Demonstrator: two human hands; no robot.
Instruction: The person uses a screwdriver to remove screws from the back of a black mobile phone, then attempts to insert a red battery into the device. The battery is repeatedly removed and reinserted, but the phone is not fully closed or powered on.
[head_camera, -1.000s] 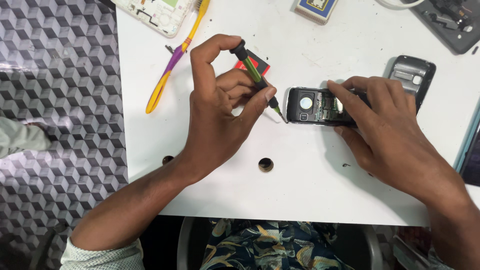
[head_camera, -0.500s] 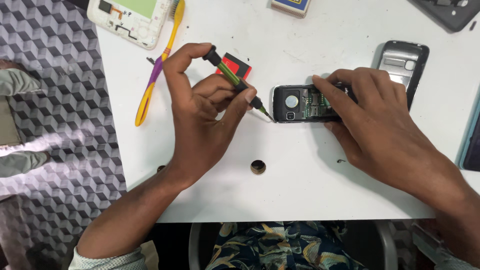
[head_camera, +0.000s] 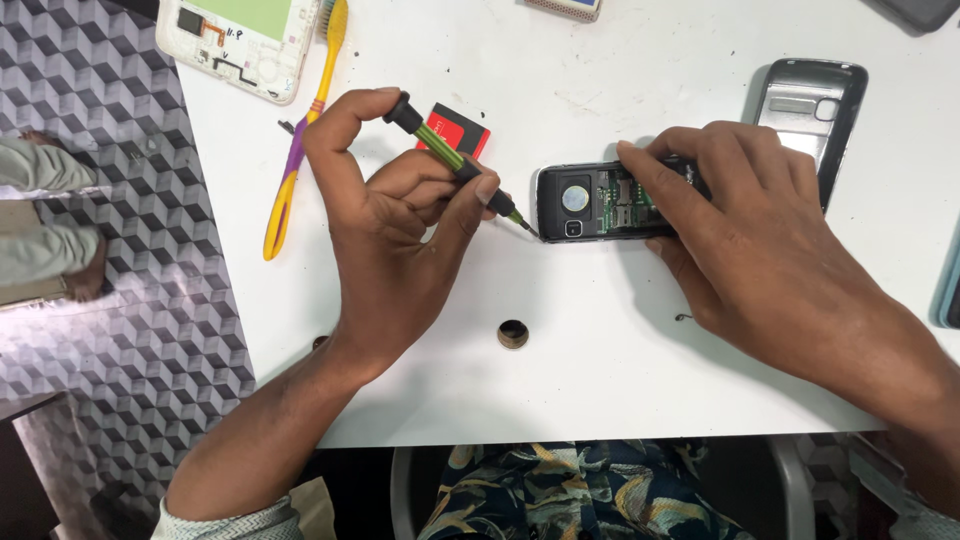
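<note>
The left hand (head_camera: 395, 240) is closed around a small green-and-black screwdriver (head_camera: 455, 160), index fingertip capping its far end, thumb and other fingers pinching the shaft. Its tip meets the left end of an opened dark phone (head_camera: 585, 202) lying flat at the middle of the white worktop (head_camera: 600, 400). The right hand (head_camera: 760, 250) presses down on the phone's right part, fingers clamped over it. A red battery (head_camera: 462, 128) lies just behind the screwdriver. A yellow-and-purple toothbrush (head_camera: 300, 140) lies further left, a silver back cover (head_camera: 805, 110) at far right.
</note>
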